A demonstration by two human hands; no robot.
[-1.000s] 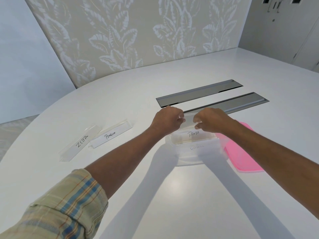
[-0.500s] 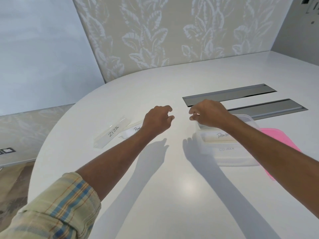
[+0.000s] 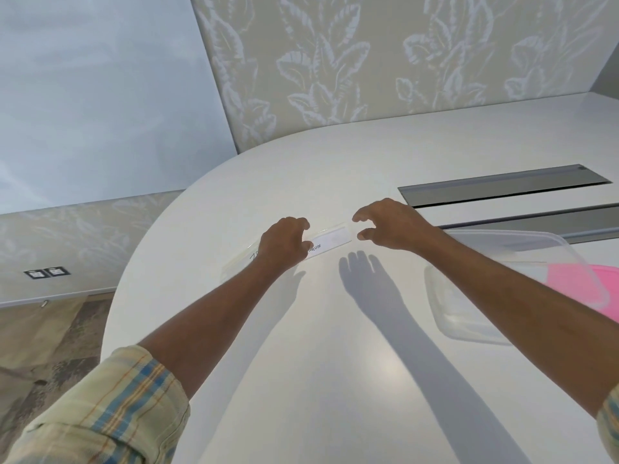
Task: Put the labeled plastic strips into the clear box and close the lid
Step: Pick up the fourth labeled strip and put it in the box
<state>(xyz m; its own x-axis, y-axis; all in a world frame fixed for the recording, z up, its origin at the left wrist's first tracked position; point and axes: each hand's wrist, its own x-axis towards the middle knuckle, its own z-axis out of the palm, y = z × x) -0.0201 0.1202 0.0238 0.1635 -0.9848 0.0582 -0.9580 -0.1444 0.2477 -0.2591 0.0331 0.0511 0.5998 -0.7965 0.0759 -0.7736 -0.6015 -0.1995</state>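
Two labeled strips are visible on the white table [image 3: 335, 363]. The nearer-to-centre strip [image 3: 330, 238] lies flat, its white paper insert showing handwriting that is partly covered and not legible in full. The second strip [image 3: 239, 259] lies just beside it to the left, mostly hidden behind the left wrist; only the start of a handwritten letter shows. Whether the two strips touch cannot be told.

One clear box [image 3: 469, 316] stands on the table to the right, well apart from the strips, with its top open. The right forearm crosses over it, and its contents cannot be made out. One pink lid [image 3: 576, 286] lies on the far right, seen partly through the box wall; whether it touches the box cannot be told.

Left hand [image 3: 284, 244]: fingers curled downward over the left end of the centre strip, fingertips at or on it. A firm grip is not confirmed; the contact point is hidden by the hand itself.

Right hand [image 3: 388, 226]: partly open, thumb and fingers spread in a loose pinch shape, just beside the right end of the same strip. It holds nothing, and a gap shows between thumb and forefinger.

Two grey metal slots [image 3: 502, 184] are set into the table behind the hands. A plaid sleeve [image 3: 110, 416] is rolled above the left forearm. A leaf-patterned wall [image 3: 368, 61] stands behind the table.
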